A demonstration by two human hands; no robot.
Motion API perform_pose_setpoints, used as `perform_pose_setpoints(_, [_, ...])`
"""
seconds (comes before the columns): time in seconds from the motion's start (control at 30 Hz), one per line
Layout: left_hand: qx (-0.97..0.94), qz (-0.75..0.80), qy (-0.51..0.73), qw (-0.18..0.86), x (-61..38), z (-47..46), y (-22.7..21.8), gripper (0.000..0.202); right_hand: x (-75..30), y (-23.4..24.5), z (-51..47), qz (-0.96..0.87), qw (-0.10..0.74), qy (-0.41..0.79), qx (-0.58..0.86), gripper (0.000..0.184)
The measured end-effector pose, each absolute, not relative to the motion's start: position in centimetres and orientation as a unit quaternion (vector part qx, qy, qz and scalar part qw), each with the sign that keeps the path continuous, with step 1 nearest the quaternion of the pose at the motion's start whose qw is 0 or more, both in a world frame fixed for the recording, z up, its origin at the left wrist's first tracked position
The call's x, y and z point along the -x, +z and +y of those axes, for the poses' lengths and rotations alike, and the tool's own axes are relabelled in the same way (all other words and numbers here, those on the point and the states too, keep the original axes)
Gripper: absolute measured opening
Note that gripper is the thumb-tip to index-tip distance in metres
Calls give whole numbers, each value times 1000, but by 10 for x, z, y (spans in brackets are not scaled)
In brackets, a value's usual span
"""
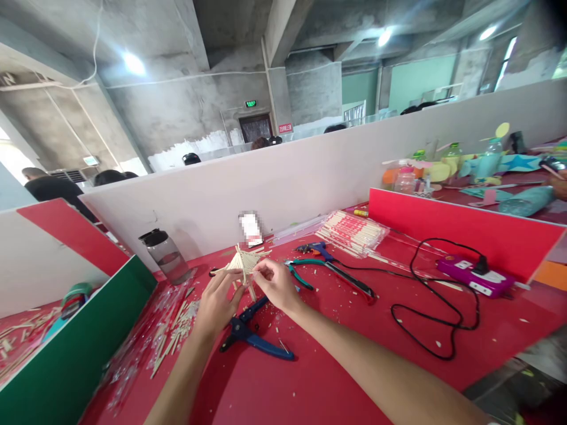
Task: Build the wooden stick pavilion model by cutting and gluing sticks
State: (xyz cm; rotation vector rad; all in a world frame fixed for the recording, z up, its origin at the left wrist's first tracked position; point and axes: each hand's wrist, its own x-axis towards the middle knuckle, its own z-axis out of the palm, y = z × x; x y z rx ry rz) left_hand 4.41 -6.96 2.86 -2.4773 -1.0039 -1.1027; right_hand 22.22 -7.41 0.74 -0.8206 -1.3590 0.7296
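A small model built of pale wooden sticks (244, 260), with a sloping roof-like top and thin legs, stands on the red table between my hands. My left hand (218, 302) grips its near left side, fingers along the edge and thumb below. My right hand (278, 284) pinches at its right side, thumb and forefinger together; whatever is between those fingertips is too small to make out. Just below the model lies a blue-handled cutter (261, 341). Teal-handled pliers (301, 273), a blue glue gun (319, 250) and a red-and-black utility knife (352, 283) lie right of my right hand.
Packed sticks (348, 233) lie at the back, right of a phone (251, 229). A dark-lidded bottle (165, 257) stands back left, near loose cut sticks (177, 327). A black cord (416, 316) loops to a purple power strip (476, 276). Red (460, 230) and green (88, 330) dividers flank the table.
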Motion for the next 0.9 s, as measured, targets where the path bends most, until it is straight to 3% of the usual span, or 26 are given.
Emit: perform_pose_setpoints(0.9, [854,-335,-382,117,-43,-69,28,15,-217,7,-77,-602,635,344,340,13])
